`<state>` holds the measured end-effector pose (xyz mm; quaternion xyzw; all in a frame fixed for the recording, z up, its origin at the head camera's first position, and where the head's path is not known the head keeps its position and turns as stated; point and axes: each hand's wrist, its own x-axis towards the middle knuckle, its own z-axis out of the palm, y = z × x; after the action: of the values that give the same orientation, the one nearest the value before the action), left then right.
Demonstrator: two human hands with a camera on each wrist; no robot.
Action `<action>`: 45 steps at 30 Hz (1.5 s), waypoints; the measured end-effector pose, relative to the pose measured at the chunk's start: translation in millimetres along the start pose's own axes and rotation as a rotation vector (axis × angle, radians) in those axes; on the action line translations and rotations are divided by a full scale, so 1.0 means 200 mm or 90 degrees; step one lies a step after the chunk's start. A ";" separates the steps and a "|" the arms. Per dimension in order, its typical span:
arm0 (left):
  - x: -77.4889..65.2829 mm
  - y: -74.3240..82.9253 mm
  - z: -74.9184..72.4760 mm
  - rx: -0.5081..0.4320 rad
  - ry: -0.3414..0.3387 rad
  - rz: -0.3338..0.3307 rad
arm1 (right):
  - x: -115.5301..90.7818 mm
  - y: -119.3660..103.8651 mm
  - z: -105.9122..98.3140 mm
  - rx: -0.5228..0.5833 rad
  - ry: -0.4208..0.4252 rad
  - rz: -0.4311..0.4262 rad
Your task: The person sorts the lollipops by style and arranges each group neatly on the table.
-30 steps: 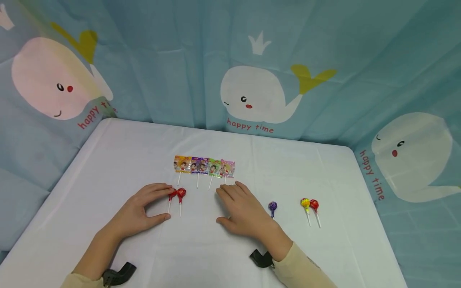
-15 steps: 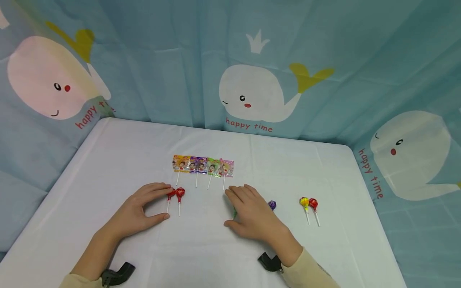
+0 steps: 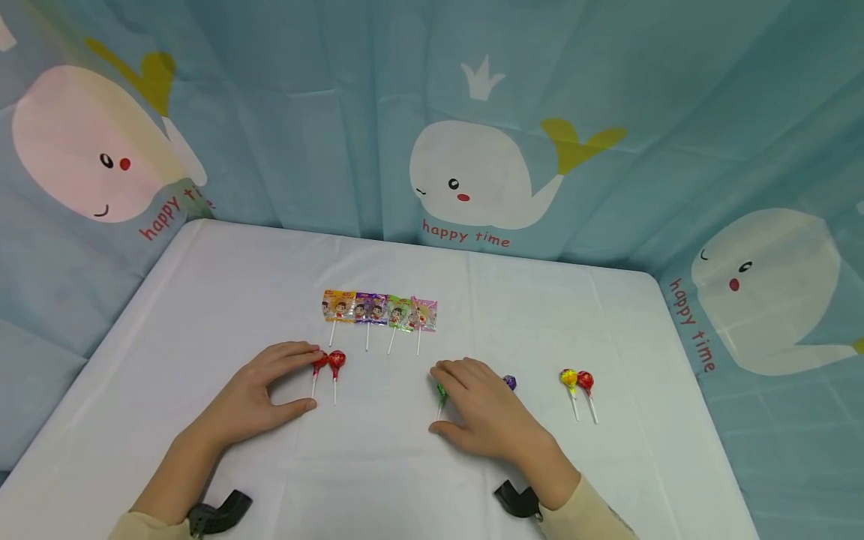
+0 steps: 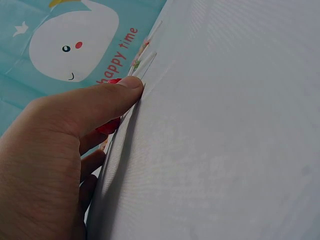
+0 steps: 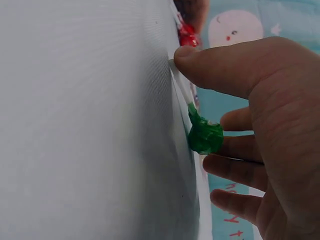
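In the head view, two red lollipops [image 3: 336, 360] lie side by side on the white cloth. My left hand [image 3: 253, 394] rests just left of them, its fingertips at the nearer red candy head and its thumb beside the stick's lower end. The left wrist view shows that hand's extended thumb [image 4: 112, 97] with red wrapper behind it. A green lollipop [image 5: 206, 135] lies at my right hand [image 3: 489, 409], partly covered by it in the head view. Seen from the right wrist, the thumb is beside the stick's end and the relaxed fingers are spread around the candy head.
Behind the hands, a row of flat lollipops in orange, purple [image 3: 370, 308], green and pink wrappers lies on the table [image 3: 540, 315]. A purple lollipop [image 3: 510, 382] is half hidden beyond the right hand. Farther right lie a yellow lollipop [image 3: 569, 378] and a red lollipop [image 3: 586, 381].
My right hand has moved to the right and slightly toward me, uncovering the green lollipop and covering more of the purple one. The left hand stays by the red lollipops.
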<state>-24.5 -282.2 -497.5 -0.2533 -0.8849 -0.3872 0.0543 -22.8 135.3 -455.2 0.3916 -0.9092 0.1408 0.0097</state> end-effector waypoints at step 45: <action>0.01 0.01 0.00 0.004 0.008 0.009 | -0.08 0.04 0.02 0.006 0.034 -0.043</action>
<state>-24.4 -280.4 -496.3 -0.2568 -0.8840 -0.3855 0.0634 -16.8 150.8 -464.0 0.4179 -0.8943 0.1555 0.0369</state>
